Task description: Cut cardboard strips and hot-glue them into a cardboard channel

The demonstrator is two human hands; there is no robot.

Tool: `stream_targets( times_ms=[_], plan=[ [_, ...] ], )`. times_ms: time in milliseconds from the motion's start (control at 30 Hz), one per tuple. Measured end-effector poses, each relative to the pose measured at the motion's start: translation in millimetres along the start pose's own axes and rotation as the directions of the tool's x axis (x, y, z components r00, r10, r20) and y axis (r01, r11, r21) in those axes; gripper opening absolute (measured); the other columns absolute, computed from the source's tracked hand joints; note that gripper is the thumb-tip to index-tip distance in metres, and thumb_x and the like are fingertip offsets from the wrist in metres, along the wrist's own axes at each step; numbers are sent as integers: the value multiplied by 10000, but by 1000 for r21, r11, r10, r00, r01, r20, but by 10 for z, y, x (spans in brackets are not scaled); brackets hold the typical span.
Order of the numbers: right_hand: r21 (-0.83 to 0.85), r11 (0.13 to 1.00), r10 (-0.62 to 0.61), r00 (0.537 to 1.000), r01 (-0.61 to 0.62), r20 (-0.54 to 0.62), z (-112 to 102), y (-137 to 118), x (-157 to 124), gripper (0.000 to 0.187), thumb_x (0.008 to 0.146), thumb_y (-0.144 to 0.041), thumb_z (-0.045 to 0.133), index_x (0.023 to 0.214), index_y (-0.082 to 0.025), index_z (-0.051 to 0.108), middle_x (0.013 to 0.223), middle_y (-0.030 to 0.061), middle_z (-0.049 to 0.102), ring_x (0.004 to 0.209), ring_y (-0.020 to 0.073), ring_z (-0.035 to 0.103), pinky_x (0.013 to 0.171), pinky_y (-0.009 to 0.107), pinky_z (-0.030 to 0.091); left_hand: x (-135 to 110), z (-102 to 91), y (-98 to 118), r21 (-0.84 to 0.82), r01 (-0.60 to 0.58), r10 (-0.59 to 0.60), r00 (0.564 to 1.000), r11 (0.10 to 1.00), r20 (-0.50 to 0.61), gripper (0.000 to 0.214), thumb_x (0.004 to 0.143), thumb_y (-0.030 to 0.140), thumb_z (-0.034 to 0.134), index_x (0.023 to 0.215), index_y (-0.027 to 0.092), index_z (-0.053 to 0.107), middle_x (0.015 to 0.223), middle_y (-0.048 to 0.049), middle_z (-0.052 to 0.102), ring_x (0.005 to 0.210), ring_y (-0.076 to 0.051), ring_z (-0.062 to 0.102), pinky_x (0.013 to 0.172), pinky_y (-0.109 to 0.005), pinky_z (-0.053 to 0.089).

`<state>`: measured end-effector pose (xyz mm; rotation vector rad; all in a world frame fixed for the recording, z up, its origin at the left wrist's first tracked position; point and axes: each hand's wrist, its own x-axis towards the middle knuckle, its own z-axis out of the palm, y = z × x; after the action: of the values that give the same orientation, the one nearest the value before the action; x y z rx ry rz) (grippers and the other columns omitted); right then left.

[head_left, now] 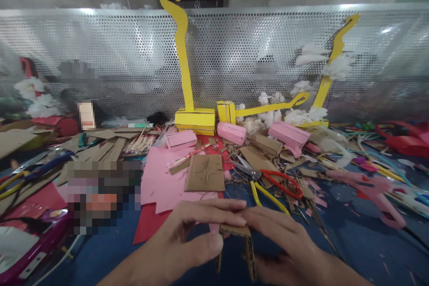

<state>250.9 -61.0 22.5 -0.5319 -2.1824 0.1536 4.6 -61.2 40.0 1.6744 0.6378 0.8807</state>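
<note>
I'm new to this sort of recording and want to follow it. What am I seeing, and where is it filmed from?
There is no machine here: one camera, worn on a person's head, looks forward and down at their bare hands. The left hand holds a bent cardboard piece, thumb at its side and fingers over the top; the right hand rests its fingers by the top too, though its lower part is blurred. On the blue surface lie pink paper, a flat cardboard square, red-handled scissors and a pink glue gun. Farther back, a tall yellow hook rises from a yellow box.
</note>
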Motion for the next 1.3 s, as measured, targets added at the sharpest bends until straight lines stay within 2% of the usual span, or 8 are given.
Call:
stream_targets(
  times_ms=[233, 433, 700, 933, 1100, 1200, 1300],
  plan=[
    [26, 1000, 17, 1000, -17, 10, 0, -28, 15, 614, 761, -33, 665, 1333, -249, 600, 1071, 84, 816, 922, 213, 804, 838, 213, 634, -5, 24, 29, -41, -5, 5, 1000, 999, 2, 301, 936, 483, 687, 1197, 363, 779, 1398, -61, 689, 1360, -343, 579, 1140, -597, 440],
    [15, 997, 78, 994, -79, 74, -13, 1, -38, 557, 781, -113, 729, 1320, -240, 670, 1084, 96, 816, 932, 242, 804, 868, 252, 634, -13, 21, 26, -55, 1, 0, 1000, 998, 18, 305, 936, 465, 692, 1203, 350, 782, 1403, -72, 684, 1353, -350, 585, 1138, -572, 451],
    [-22, 996, 86, 992, -84, 96, -20, 19, -80, 460, 807, -139, 725, 1259, -224, 713, 1069, 98, 817, 933, 229, 799, 857, 244, 640, 1, 31, 29, -88, 17, -13, 999, 996, 41, 302, 946, 451, 683, 1209, 342, 781, 1418, -71, 672, 1351, -350, 587, 1148, -573, 433],
    [5, 999, 46, 997, -46, 54, -2, 1, -56, 545, 773, -80, 717, 1289, -243, 648, 1028, 77, 819, 885, 213, 801, 805, 227, 646, 3, 27, 34, -107, 11, -6, 999, 994, 46, 285, 944, 455, 686, 1201, 374, 778, 1408, -52, 681, 1343, -333, 598, 1145, -564, 439],
    [-11, 1000, 11, 999, -11, 31, 5, -4, -50, 508, 782, -74, 720, 1263, -208, 627, 1035, 88, 809, 904, 197, 794, 831, 216, 640, -2, 22, 29, -95, 14, -8, 998, 995, 60, 274, 962, 427, 671, 1217, 397, 766, 1415, -34, 678, 1352, -309, 592, 1151, -529, 437],
    [15, 999, 32, 998, -33, 55, 22, -10, -34, 504, 772, -59, 711, 1243, -216, 627, 1050, 80, 804, 929, 194, 788, 849, 209, 633, -4, 23, 36, -88, 13, -10, 999, 996, 41, 268, 957, 431, 677, 1207, 399, 769, 1413, -35, 681, 1351, -309, 593, 1141, -526, 446],
    [110, 989, 93, 993, -101, 71, 42, -5, -43, 565, 744, -33, 684, 1256, -253, 596, 1083, 48, 790, 945, 180, 778, 862, 193, 618, 2, 12, 34, -76, -17, 20, 999, 997, 31, 282, 958, 429, 678, 1229, 406, 750, 1407, -33, 685, 1360, -300, 584, 1133, -513, 454]
  ],
)
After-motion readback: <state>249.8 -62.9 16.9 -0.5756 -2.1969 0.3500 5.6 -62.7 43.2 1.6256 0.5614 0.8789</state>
